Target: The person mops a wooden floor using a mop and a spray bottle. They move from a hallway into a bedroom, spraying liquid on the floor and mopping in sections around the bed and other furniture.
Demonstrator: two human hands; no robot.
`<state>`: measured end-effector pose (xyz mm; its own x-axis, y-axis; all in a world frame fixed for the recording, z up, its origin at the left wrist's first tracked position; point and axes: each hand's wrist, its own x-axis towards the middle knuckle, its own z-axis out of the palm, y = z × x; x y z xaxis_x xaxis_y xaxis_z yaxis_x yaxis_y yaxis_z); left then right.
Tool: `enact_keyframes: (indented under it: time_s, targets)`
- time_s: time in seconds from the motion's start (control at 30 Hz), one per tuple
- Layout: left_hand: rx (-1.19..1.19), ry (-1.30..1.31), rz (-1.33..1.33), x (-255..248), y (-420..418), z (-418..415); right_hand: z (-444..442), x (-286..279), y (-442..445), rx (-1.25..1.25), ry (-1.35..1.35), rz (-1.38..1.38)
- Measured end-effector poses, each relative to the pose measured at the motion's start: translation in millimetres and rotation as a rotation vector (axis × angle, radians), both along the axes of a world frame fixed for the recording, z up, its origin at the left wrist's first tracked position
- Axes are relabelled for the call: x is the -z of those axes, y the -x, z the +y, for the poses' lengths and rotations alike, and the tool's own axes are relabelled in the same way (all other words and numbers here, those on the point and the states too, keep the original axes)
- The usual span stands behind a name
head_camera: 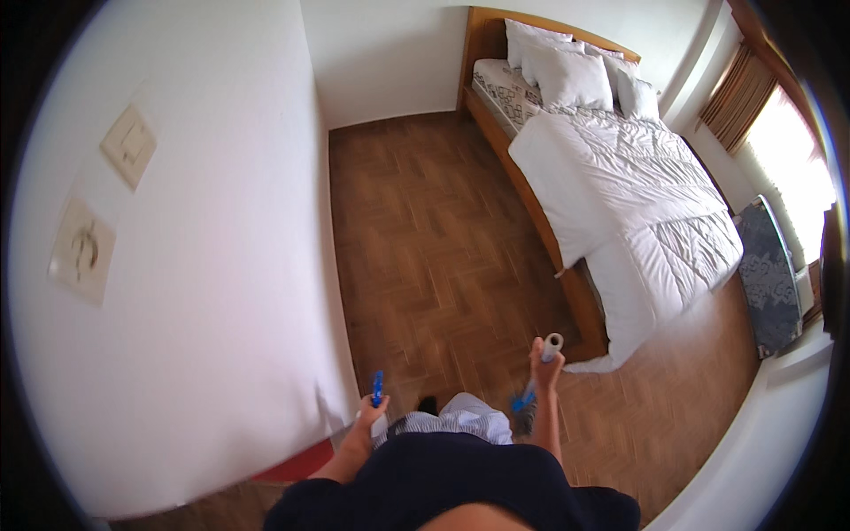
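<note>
My left hand (373, 410) is closed around a blue plastic object (377, 389), low beside the white wall; a whitish part shows under the hand. What the whole object is I cannot tell. At the right, my right hand (547, 372) grips a pale tube-shaped handle (552, 348) whose round end with a dark hole points up. Below that hand, near my legs, a blue piece (522, 400) with dark bristle-like material under it appears, seemingly the lower end of the same tool. The hands are apart, on either side of my body.
Brown herringbone flooring (431, 252) runs between the white wall (199, 265) and a wooden bed frame (584, 318). A white comforter (617, 199) hangs over the bed's side to the floor near my right hand. Beyond the bed, a grey patterned padded panel (769, 279) leans below the window.
</note>
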<state>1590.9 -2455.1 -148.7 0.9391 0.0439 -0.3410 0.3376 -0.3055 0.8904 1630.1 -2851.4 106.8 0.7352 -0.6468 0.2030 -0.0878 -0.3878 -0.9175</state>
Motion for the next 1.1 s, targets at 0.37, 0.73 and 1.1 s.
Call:
enact_keyframes:
  time_s: [0.37, 0.73, 1.1]
  targets:
    - [-0.19, -0.077, -0.255, -89, -256, -68, -118, -8, -295, 0.079, 0.103, 0.043]
    - [-0.431, -0.186, -0.222, -56, -441, -41, -121, -129, -614, -0.073, -0.117, -0.279]
    - [-0.397, -0.127, -0.202, -55, -658, -49, -140, -144, -793, -0.197, -0.35, -0.743]
